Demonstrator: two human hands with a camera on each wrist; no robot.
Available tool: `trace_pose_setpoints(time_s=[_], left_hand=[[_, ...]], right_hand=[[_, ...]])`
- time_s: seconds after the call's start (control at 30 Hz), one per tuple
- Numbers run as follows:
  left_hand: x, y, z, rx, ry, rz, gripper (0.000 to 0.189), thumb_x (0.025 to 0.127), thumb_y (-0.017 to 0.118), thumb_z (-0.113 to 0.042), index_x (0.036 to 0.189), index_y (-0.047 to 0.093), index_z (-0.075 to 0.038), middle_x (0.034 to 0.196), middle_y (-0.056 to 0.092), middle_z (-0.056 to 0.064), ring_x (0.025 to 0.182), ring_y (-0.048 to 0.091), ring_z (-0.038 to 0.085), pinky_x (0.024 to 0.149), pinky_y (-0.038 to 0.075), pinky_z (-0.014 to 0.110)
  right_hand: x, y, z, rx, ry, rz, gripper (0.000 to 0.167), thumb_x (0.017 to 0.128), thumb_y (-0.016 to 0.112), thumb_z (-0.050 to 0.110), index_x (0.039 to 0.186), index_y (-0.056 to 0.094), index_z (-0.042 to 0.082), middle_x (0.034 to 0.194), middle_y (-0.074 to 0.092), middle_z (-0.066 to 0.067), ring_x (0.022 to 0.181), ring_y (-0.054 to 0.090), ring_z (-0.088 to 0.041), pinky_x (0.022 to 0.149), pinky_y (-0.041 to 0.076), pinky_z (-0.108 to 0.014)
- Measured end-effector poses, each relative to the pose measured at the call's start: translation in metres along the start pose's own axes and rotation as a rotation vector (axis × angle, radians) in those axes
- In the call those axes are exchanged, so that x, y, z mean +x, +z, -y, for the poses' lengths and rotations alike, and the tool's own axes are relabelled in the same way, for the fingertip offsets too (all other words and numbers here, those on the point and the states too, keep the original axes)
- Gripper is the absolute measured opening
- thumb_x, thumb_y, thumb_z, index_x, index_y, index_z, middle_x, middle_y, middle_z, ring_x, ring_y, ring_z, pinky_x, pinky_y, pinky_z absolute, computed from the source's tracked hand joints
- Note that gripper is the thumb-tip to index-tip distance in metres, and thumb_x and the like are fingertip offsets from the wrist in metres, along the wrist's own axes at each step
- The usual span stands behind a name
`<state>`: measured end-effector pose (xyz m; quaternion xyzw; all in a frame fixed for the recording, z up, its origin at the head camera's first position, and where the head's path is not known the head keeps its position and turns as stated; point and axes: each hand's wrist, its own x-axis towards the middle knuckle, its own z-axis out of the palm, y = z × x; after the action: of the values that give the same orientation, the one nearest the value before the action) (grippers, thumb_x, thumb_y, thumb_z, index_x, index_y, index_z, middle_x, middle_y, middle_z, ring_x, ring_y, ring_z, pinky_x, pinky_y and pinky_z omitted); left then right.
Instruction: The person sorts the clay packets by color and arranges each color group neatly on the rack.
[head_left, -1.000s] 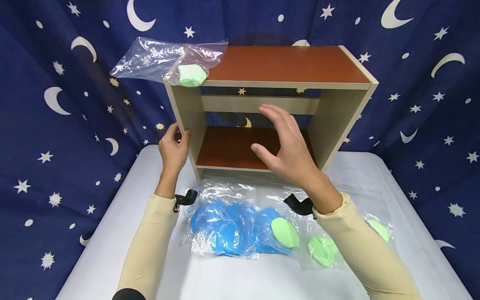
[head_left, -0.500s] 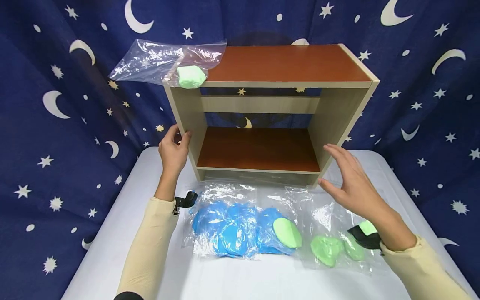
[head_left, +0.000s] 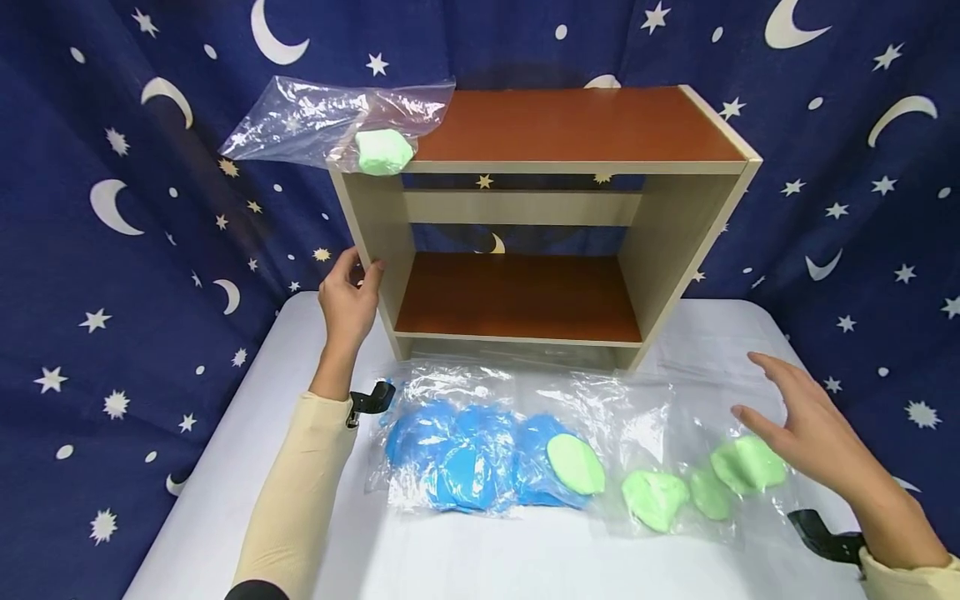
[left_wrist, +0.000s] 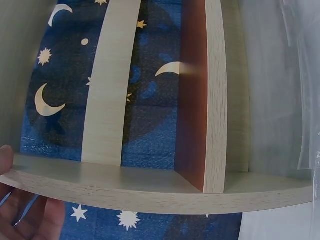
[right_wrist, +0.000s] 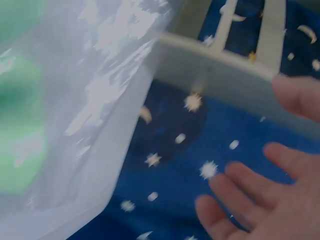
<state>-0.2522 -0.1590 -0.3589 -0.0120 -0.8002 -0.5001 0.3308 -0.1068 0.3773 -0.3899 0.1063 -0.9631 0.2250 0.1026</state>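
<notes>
A small wooden shelf unit [head_left: 525,296] with reddish-brown boards and pale side panels stands on the white table. My left hand [head_left: 348,300] grips the front edge of its left panel, thumb inside and fingers outside; the left wrist view shows the thumb [left_wrist: 5,159] over that panel's edge. Out to the right, my right hand [head_left: 813,429] is held in the air with fingers apart and holds nothing. Below it lie clear plastic bags with light green pieces [head_left: 748,464]. Another clear bag [head_left: 315,121] holding a green lump [head_left: 384,152] rests on the unit's top left corner.
In front of the unit, clear bags with blue pieces [head_left: 457,454] lie across the table [head_left: 450,558], a green oval [head_left: 575,463] over their right end. A dark blue curtain [head_left: 172,250] with moons and stars hangs behind and at both sides.
My right hand has moved from in front of the shelf opening to the right and down, past the unit's right panel. My left hand has kept its hold on the left panel.
</notes>
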Motion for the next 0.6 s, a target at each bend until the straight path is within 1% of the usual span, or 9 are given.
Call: trace_pose_setpoints(time_s=[0.1,0.2,0.27,0.3,0.37,0.43,0.53,0.6], left_hand=[[0.001,-0.001,-0.002,0.019,0.002,-0.005,0.029,0.093,0.067,-0.018,0.12,0.068,-0.007,0.114,0.073,0.016,0.095,0.074,0.032,0.078,0.058,0.041],[0.001,0.0,-0.003,0.035,-0.013,0.0,0.028,0.093,0.067,-0.019,0.119,0.068,-0.007,0.113,0.073,0.016,0.094,0.073,0.031,0.075,0.053,0.033],[0.001,0.001,-0.002,0.032,-0.022,0.003,0.029,0.093,0.067,-0.018,0.119,0.068,-0.007,0.113,0.073,0.016,0.094,0.073,0.032,0.075,0.053,0.034],[0.0,0.001,-0.002,0.027,-0.024,0.003,0.029,0.093,0.067,-0.018,0.119,0.068,-0.007,0.113,0.073,0.016,0.094,0.073,0.032,0.075,0.054,0.035],[0.0,0.001,-0.003,0.017,-0.024,0.005,0.029,0.093,0.067,-0.018,0.12,0.067,-0.007,0.114,0.073,0.017,0.095,0.073,0.033,0.078,0.056,0.041],[0.001,0.001,-0.002,0.013,-0.019,0.003,0.03,0.092,0.067,-0.018,0.12,0.067,-0.007,0.113,0.073,0.017,0.094,0.073,0.033,0.078,0.057,0.042],[0.001,0.001,-0.002,0.014,-0.012,0.002,0.031,0.092,0.066,-0.017,0.121,0.066,-0.007,0.113,0.073,0.017,0.093,0.073,0.031,0.078,0.058,0.044],[0.001,0.0,-0.002,0.009,-0.007,0.003,0.032,0.092,0.066,-0.016,0.122,0.066,-0.006,0.113,0.072,0.017,0.093,0.073,0.032,0.078,0.058,0.045]], right_hand=[[-0.01,-0.001,-0.019,-0.039,0.084,0.119,0.075,0.092,0.068,0.022,0.148,0.029,-0.009,0.136,0.042,-0.043,0.116,0.042,-0.059,0.087,0.035,-0.071],[-0.021,-0.001,-0.039,-0.091,0.172,0.254,0.075,0.095,0.065,0.03,0.144,0.03,-0.015,0.132,0.043,-0.046,0.113,0.046,-0.062,0.083,0.041,-0.069],[-0.028,-0.001,-0.051,-0.116,0.227,0.328,0.077,0.096,0.063,0.035,0.141,0.03,-0.017,0.131,0.042,-0.048,0.112,0.047,-0.064,0.08,0.044,-0.068],[-0.031,0.001,-0.057,-0.121,0.248,0.356,0.077,0.096,0.062,0.036,0.14,0.03,-0.019,0.13,0.042,-0.048,0.111,0.048,-0.064,0.079,0.046,-0.067],[-0.038,0.005,-0.066,-0.111,0.267,0.385,0.075,0.097,0.061,0.036,0.137,0.032,-0.02,0.126,0.045,-0.05,0.107,0.052,-0.064,0.078,0.048,-0.064],[-0.045,0.008,-0.069,-0.094,0.282,0.407,0.073,0.097,0.06,0.035,0.136,0.033,-0.021,0.122,0.048,-0.05,0.103,0.056,-0.061,0.076,0.05,-0.06],[-0.053,0.015,-0.072,-0.074,0.312,0.465,0.072,0.098,0.057,0.037,0.134,0.034,-0.02,0.114,0.056,-0.045,0.097,0.062,-0.055,0.073,0.052,-0.056],[-0.055,0.02,-0.073,-0.083,0.338,0.505,0.073,0.098,0.057,0.04,0.133,0.034,-0.02,0.109,0.06,-0.04,0.095,0.063,-0.051,0.073,0.051,-0.055]])
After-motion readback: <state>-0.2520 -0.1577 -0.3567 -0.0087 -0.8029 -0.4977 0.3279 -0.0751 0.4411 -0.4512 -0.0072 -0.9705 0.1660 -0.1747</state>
